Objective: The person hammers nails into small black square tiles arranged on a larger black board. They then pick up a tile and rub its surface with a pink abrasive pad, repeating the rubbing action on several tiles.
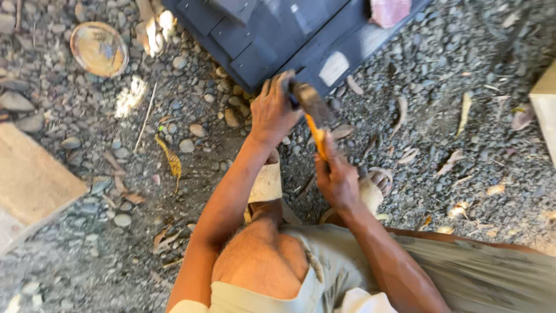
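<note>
Hidden, cropped and blurred parts of the view

The hammer is motion-blurred, its head a dark smear; the right hand covers the lower end of its yellow handle. The left hand hides whatever it presses on the dark panel, whose upper part runs off the top edge. A pink object is cropped there too. The pale board is cut by the right edge, and the wooden plank by the left edge.

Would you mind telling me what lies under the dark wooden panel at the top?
The dark wooden panel lies on gravel ground; pebbles show along its edge. What is beneath it is covered. The left hand rests at its corner, and the right hand grips a hammer.
</note>
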